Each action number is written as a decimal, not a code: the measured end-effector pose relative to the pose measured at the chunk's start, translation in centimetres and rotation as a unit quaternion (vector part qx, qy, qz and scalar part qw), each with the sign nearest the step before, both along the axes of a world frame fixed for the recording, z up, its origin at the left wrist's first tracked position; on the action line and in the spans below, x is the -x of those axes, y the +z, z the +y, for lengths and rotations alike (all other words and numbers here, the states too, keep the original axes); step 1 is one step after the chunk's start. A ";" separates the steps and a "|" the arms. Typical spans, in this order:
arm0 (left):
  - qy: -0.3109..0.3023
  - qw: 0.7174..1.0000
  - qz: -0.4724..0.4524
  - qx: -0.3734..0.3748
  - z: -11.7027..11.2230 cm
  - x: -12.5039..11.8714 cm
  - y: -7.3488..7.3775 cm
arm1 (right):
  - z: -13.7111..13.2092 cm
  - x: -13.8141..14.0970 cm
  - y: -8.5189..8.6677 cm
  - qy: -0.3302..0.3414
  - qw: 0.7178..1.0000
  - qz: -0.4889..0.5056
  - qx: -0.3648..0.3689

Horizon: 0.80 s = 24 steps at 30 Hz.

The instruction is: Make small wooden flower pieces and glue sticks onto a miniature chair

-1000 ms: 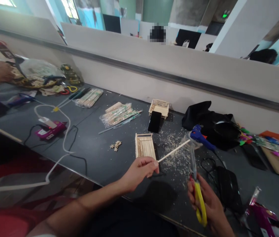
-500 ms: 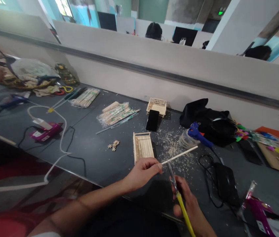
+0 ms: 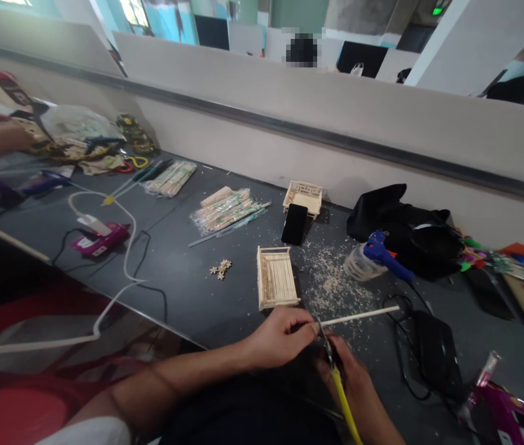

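My left hand (image 3: 285,337) pinches the near end of a thin pale wooden stick (image 3: 364,315), which points off to the right above the table. In my right hand (image 3: 352,383) is a cutting tool with a yellow handle (image 3: 345,402). Its narrow metal blade (image 3: 324,337) meets the stick right by my left fingertips; whether it bites in is not clear. Just beyond my left hand stands a small slatted wooden model (image 3: 278,278). Pale chips (image 3: 331,278) are scattered over the dark table to its right.
Behind are a phone (image 3: 294,224) leaning on another wooden model (image 3: 303,196), and wrapped stick bundles (image 3: 229,210). Flower-shaped pieces (image 3: 221,269) lie left. A blue glue gun (image 3: 385,253) rests on a tub (image 3: 361,262), near a black bag (image 3: 401,222). Another person's hand (image 3: 0,139) is far left.
The stick has swung lower and more level, and the blade now sits closer to my left fingertips. Both hands have drawn together. The whole view has shifted slightly.
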<state>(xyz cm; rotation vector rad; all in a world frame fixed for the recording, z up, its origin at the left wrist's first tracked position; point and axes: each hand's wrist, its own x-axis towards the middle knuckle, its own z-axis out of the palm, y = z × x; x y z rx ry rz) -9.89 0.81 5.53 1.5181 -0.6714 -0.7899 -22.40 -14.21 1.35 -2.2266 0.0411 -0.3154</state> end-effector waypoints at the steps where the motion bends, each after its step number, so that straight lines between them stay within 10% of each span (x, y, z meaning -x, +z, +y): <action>1: -0.003 1.000 -0.006 0.005 -0.1 0.1 -0.1 | -0.1 0.0 -0.1 -0.003 1.000 -0.004 0.006; 14: -0.048 0.996 -0.079 -0.016 0.2 0.0 0.5 | 0.2 0.7 -1.6 0.010 0.998 0.060 0.019; 24: 0.011 0.923 -0.379 -0.058 0.3 0.3 -1.3 | 0.9 0.3 -1.1 -0.050 0.994 0.094 0.013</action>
